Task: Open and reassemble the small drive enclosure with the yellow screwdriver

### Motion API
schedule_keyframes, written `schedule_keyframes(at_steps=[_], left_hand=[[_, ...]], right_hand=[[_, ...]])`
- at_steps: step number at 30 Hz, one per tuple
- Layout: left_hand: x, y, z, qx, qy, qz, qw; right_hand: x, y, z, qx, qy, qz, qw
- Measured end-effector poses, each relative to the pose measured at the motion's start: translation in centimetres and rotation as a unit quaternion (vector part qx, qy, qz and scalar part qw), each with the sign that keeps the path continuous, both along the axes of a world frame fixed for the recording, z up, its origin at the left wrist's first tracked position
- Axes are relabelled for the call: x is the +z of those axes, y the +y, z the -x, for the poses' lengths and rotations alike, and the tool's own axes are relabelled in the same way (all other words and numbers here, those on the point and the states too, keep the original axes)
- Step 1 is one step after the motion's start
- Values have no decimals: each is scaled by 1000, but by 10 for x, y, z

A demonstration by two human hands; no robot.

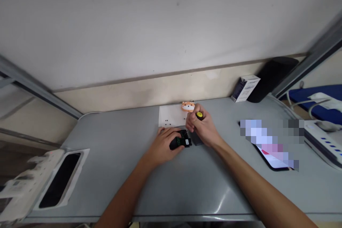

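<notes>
— What have I got under my hands here?

— Just below the middle of the frame, on the grey counter (187,185), my left hand (163,146) is pressing down a small black device (179,143) with a bit of green circuit board showing at its right end. The fingers are curled over its left part, closed on it.

— And the right?

— My right hand (203,128) is wrapped round a screwdriver (199,114) with a yellow cap, held upright, tip pointing down at the device. I can't see the tip itself.

— How will that device handle?

— I'd judge it light, rigid plastic, prone to skidding on the smooth counter, and the bare board looks fragile. Best held by the black shell's sides, clear of the green part.

— Anything close by?

— A white sheet (171,115) just above with tiny dark specks, probably screws (166,122), an orange animal figure (188,106) at its top right corner, and a phone (272,156) well off to the right.
</notes>
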State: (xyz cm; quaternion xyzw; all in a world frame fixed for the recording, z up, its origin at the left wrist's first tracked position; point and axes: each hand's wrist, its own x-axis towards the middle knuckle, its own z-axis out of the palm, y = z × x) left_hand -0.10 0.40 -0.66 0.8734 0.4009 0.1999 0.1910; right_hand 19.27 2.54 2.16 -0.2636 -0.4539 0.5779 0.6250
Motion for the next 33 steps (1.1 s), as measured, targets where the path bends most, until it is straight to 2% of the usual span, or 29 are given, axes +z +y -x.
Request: schedule_keyframes(at_steps=[6,10,17,22,26,29,33], left_hand=[[2,0,0,-3,4,-2,1000],[3,0,0,-8,8,-5,1000],[9,-2,-2,-8,23,11,1000],[12,2,5,4,50,9,999],[20,4,18,22,71,8,997],[30,3,30,47,66,33,996],[41,0,46,80,54,117,988]], right_hand=[[8,-2,0,31,38,13,999],[10,-2,-7,45,16,22,999],[4,1,-5,-8,-11,11,1000],[12,0,-5,39,12,30,999],[7,1,-9,14,-41,5,999],[4,2,-12,13,-72,-25,997],[9,0,-10,42,-84,-33,995]])
